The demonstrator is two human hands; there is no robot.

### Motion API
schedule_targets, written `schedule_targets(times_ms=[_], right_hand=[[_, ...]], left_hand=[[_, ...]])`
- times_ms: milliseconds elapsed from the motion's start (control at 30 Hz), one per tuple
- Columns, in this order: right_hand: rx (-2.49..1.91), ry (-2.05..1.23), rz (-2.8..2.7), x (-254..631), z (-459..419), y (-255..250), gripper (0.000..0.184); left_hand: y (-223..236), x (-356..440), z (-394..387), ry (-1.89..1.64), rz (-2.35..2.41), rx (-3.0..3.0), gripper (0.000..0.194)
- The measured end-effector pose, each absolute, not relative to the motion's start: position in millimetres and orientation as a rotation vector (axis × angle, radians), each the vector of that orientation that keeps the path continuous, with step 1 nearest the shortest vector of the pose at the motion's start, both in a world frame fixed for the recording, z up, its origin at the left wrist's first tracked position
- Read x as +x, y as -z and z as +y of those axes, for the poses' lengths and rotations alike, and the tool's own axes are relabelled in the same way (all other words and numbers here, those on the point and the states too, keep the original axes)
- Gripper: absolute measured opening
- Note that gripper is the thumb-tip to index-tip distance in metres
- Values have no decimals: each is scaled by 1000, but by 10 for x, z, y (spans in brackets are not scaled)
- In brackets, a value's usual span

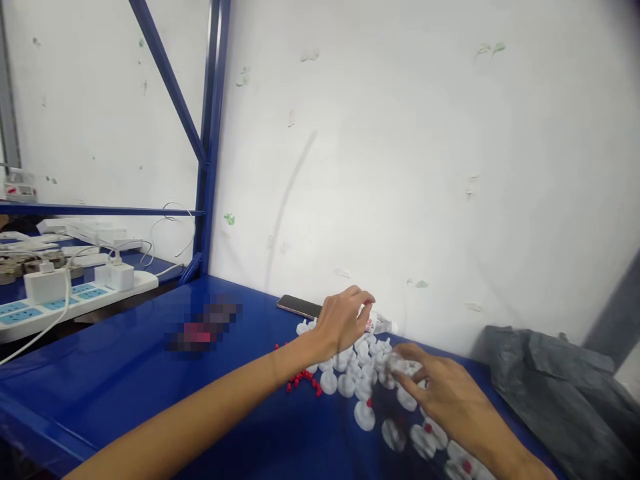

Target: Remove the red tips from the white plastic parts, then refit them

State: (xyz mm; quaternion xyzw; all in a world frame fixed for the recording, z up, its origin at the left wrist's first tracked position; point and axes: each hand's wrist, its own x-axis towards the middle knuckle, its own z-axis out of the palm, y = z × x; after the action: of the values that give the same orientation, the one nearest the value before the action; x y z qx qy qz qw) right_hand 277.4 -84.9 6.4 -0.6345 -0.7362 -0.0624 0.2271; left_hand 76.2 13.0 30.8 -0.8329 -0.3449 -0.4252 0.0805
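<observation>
White plastic discs with short stems [346,385] lie in a loose heap on the blue table [250,427]. My left hand [345,320] is raised over the back of the heap, its thumb and fingers bent together; what they hold, if anything, is too small to make out. At the heap's right side, my right hand [437,380] has thumb and fingers closed around a white disc [400,364], partly hidden and blurred. Small red caps [305,377] are scattered left of the heap. Nearer me, several discs bear a red cap, and one disc [394,434] looks smeared.
Against the wall lie a dark phone [299,305] and a clear bottle [384,325]. A grey plastic bag [560,393] covers the right side. To the left are a pixelated dark-red item [200,331], a blue frame post [210,147] and a power strip with plugs [143,283].
</observation>
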Motion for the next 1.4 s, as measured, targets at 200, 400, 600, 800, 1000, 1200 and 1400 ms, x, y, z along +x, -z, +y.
schedule_targets(times_ms=[200, 400, 600, 800, 1000, 1200, 1400], right_hand=[[-1541, 206, -2043, 2754, -826, 37, 38], [-1420, 220, -2067, 2692, -825, 202, 37], [-1356, 240, -2031, 2717, -801, 284, 36], [-1406, 246, -2057, 2786, -745, 351, 38], [-1377, 255, -2065, 2791, -746, 352, 38], [-1290, 322, -2067, 2815, -729, 371, 40], [-1217, 248, -2046, 2805, -723, 374, 42]], left_hand=[[12, 544, -57, 1362, -865, -2548, 16], [256, 615, -97, 1301, -552, -2637, 18], [276, 628, -181, 1212, -553, -2661, 21], [290, 617, -163, 1212, -596, -2703, 20], [394, 615, -61, 1169, -577, -2716, 23], [330, 605, -61, 1052, -605, -2651, 24], [244, 581, -113, 1062, -551, -2630, 21]])
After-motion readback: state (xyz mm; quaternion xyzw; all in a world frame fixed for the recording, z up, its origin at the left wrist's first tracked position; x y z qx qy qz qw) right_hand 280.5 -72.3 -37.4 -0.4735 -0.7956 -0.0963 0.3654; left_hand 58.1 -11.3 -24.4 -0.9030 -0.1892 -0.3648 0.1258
